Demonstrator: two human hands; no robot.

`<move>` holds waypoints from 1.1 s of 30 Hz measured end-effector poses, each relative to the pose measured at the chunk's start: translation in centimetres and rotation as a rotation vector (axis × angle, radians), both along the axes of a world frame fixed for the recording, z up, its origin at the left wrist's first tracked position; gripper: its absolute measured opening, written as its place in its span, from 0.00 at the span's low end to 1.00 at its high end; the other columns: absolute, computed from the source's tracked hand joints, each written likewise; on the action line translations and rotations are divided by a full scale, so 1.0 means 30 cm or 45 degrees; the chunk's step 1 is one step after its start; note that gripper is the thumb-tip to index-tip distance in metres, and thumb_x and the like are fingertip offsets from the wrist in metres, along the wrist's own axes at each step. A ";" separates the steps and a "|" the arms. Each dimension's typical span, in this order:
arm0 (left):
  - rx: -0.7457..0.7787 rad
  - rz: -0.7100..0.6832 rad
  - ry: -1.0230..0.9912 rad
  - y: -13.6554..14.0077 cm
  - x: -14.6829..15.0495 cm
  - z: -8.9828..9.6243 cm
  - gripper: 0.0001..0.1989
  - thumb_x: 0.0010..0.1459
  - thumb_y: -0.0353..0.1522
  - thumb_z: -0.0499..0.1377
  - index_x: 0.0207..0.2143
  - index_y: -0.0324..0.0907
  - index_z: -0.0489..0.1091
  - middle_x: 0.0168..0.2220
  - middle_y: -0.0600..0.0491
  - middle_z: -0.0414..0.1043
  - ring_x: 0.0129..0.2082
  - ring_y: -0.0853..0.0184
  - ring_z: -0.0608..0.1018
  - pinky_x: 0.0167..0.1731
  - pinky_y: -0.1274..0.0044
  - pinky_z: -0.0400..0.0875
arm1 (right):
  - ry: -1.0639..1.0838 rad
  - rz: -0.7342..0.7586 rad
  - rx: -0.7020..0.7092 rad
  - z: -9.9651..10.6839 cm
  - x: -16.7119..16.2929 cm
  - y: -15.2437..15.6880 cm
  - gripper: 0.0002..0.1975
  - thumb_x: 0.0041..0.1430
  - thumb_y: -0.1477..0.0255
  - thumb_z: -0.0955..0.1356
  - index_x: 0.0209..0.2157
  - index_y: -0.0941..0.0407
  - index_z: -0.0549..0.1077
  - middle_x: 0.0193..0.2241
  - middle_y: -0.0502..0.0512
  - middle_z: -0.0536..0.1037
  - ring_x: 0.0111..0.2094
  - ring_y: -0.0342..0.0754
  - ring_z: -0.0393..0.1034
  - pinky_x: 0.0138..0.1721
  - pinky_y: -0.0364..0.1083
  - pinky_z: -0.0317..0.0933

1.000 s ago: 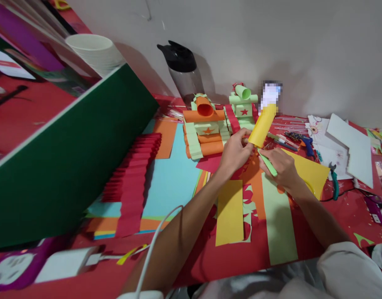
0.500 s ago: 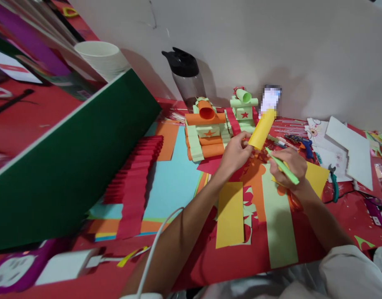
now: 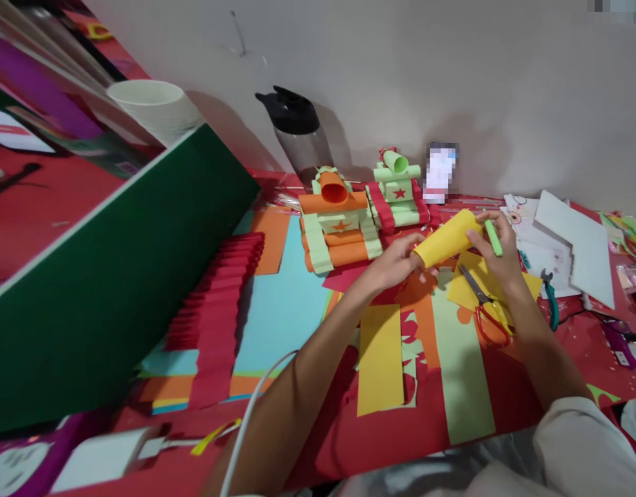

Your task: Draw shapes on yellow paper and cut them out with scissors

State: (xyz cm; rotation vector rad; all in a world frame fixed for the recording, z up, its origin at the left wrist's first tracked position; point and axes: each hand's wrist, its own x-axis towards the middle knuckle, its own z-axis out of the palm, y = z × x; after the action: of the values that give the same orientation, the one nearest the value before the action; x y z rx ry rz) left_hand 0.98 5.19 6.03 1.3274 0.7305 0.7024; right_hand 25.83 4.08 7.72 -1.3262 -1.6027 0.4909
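Observation:
A yellow paper tube (image 3: 446,238) is held above the table, lying nearly level and tilted up to the right. My left hand (image 3: 400,261) closes round its lower left end. At the other end, my right hand (image 3: 501,252) has its thumb pressed against the tube. A slim light green stick (image 3: 493,238), whose exact kind I cannot make out, is tucked in the right hand's fingers. Beneath that hand, scissors (image 3: 484,300) with red and yellow handles rest on yellow paper (image 3: 527,286). Two paper models lie beyond: an orange and green one (image 3: 340,224) and a green and red one (image 3: 399,193).
A green board (image 3: 115,276) stands slantwise at left beside crimped red paper (image 3: 214,317). A lidded bottle (image 3: 300,141) and a phone (image 3: 440,172) lean near the wall. Yellow (image 3: 380,359) and pale green strips (image 3: 465,373) lie in front; pliers (image 3: 550,300) lie right.
The yellow tube has swung from steep to nearly level. My right hand has moved up to its far end with the green stick, uncovering the scissors. The view has shifted slightly.

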 end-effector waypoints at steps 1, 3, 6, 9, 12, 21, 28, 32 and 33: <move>0.046 0.006 0.033 0.003 -0.002 -0.008 0.09 0.62 0.29 0.57 0.45 0.41 0.70 0.31 0.52 0.81 0.27 0.64 0.81 0.31 0.75 0.75 | 0.021 -0.002 -0.050 0.004 0.004 -0.001 0.18 0.62 0.57 0.76 0.44 0.50 0.69 0.37 0.50 0.72 0.31 0.46 0.65 0.34 0.47 0.67; 0.196 0.084 0.152 0.010 -0.008 -0.023 0.06 0.63 0.31 0.56 0.41 0.42 0.71 0.29 0.53 0.79 0.28 0.63 0.80 0.29 0.75 0.72 | 0.081 -0.011 -0.111 0.012 0.009 -0.002 0.18 0.59 0.58 0.77 0.42 0.50 0.69 0.36 0.49 0.71 0.31 0.46 0.64 0.34 0.47 0.65; 0.433 0.293 0.316 0.017 -0.013 -0.029 0.06 0.63 0.33 0.56 0.35 0.43 0.72 0.28 0.54 0.76 0.28 0.64 0.77 0.28 0.76 0.66 | 0.306 0.017 -0.214 0.010 0.014 -0.001 0.19 0.56 0.58 0.78 0.41 0.49 0.69 0.36 0.47 0.71 0.34 0.46 0.66 0.35 0.46 0.65; 0.495 0.471 0.189 0.014 -0.012 -0.013 0.06 0.64 0.34 0.56 0.36 0.43 0.72 0.33 0.53 0.77 0.30 0.66 0.75 0.30 0.76 0.67 | 0.603 0.112 -0.438 -0.004 0.014 0.002 0.21 0.53 0.59 0.80 0.42 0.48 0.70 0.36 0.46 0.73 0.34 0.45 0.70 0.34 0.44 0.66; 0.525 0.611 0.009 0.007 -0.010 0.006 0.08 0.66 0.38 0.58 0.36 0.44 0.68 0.31 0.55 0.72 0.27 0.69 0.72 0.28 0.78 0.66 | 0.699 0.207 -0.740 -0.017 0.009 0.001 0.25 0.49 0.57 0.81 0.43 0.48 0.71 0.37 0.46 0.77 0.31 0.45 0.73 0.29 0.43 0.67; 0.267 0.705 0.070 0.020 -0.043 0.011 0.11 0.62 0.36 0.63 0.39 0.47 0.60 0.20 0.66 0.54 0.17 0.73 0.61 0.20 0.80 0.66 | 0.694 0.340 -0.611 -0.016 -0.015 -0.016 0.27 0.53 0.48 0.78 0.48 0.47 0.72 0.47 0.53 0.82 0.49 0.55 0.78 0.51 0.55 0.73; 0.191 0.585 0.117 0.014 -0.044 0.029 0.13 0.59 0.40 0.63 0.41 0.46 0.64 0.20 0.63 0.65 0.20 0.68 0.73 0.23 0.77 0.72 | 0.896 0.193 -0.419 0.006 -0.026 -0.008 0.18 0.56 0.58 0.77 0.42 0.47 0.69 0.39 0.47 0.80 0.42 0.51 0.78 0.44 0.52 0.73; 0.194 0.523 0.094 0.020 -0.048 0.013 0.17 0.57 0.45 0.65 0.40 0.45 0.65 0.23 0.60 0.71 0.22 0.67 0.75 0.24 0.76 0.73 | 0.940 0.101 -0.462 0.003 -0.020 0.005 0.21 0.51 0.56 0.79 0.37 0.49 0.68 0.32 0.44 0.77 0.34 0.47 0.75 0.35 0.46 0.69; 0.198 0.518 0.089 0.024 -0.049 0.006 0.19 0.57 0.46 0.66 0.40 0.45 0.66 0.23 0.59 0.71 0.22 0.67 0.75 0.24 0.76 0.73 | 0.965 0.086 -0.472 0.002 -0.019 0.008 0.23 0.50 0.54 0.79 0.36 0.49 0.67 0.31 0.44 0.77 0.33 0.47 0.74 0.34 0.46 0.68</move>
State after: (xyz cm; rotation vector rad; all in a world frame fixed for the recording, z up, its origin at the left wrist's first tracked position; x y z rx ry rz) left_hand -0.50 5.90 6.19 1.3623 1.0348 1.0582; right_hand 25.26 4.32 7.80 -1.1400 -0.9454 1.2119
